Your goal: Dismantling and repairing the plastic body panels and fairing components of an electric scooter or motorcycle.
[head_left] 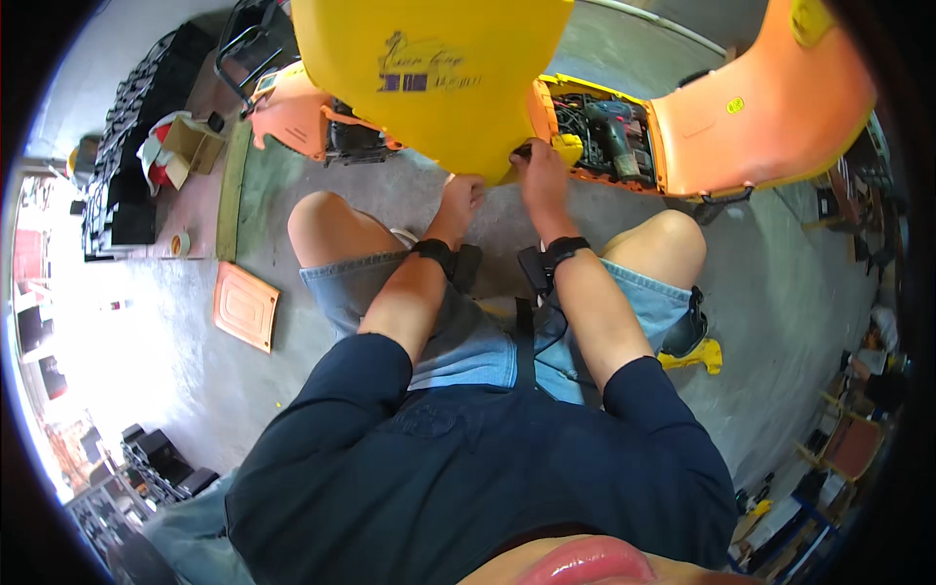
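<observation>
A large yellow panel (419, 117) stands raised in front of me, with marker writing on its face. My left hand (458, 195) has curled fingers at the panel's lower edge. My right hand (542, 180) grips a small black part (522, 151) at the panel's lower right edge. Behind that hand is an orange-bodied vehicle with an open compartment (658, 166) holding a drill (616, 136), cables and dark components. A salmon-orange body section (751, 117) extends to the right. Another orange section (288, 117) with black parts shows at the left.
An orange flat panel (244, 307) lies on the floor at left, near a ledge (231, 195) with a cardboard box (192, 146) and stacked black cases (122, 156). A yellow piece (702, 356) lies beside my right knee. A chair (843, 439) and assorted items line the right side.
</observation>
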{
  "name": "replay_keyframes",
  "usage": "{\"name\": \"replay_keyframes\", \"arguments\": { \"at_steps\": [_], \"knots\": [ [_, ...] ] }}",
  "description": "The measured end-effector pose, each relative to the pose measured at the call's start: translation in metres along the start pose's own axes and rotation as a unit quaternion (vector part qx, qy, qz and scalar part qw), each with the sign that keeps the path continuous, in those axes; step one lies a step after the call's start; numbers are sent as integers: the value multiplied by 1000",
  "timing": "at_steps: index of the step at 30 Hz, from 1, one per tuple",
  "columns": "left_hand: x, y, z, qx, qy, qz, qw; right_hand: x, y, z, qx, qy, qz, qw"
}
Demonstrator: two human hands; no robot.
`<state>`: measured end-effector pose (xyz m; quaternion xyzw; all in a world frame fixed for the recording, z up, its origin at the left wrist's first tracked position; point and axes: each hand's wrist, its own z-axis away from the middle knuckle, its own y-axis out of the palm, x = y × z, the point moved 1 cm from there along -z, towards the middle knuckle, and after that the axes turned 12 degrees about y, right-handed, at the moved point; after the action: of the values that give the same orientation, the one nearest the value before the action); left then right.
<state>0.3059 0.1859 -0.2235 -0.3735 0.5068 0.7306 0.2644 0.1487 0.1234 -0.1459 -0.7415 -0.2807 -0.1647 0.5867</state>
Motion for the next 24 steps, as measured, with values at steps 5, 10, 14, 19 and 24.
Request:
{"name": "replay_keyframes", "arguments": {
  "at_steps": [5,10,14,19,24],
  "knots": [
    [-16,20,4,-63,-70,9,996,-6,-9,1,-51,77,-112,989],
    [-11,7,-2,-15,-46,18,999,-3,-18,3,40,118,-192,973],
    [-4,6,-9,-64,-73,11,995,-21,0,-4,21,238,-297,924],
    [2,3,-13,-90,-80,6,993,-58,38,-8,-114,309,-279,902],
    [8,18,-15,-96,-67,6,993,-100,67,-9,-33,401,-335,852]
  ]
}}
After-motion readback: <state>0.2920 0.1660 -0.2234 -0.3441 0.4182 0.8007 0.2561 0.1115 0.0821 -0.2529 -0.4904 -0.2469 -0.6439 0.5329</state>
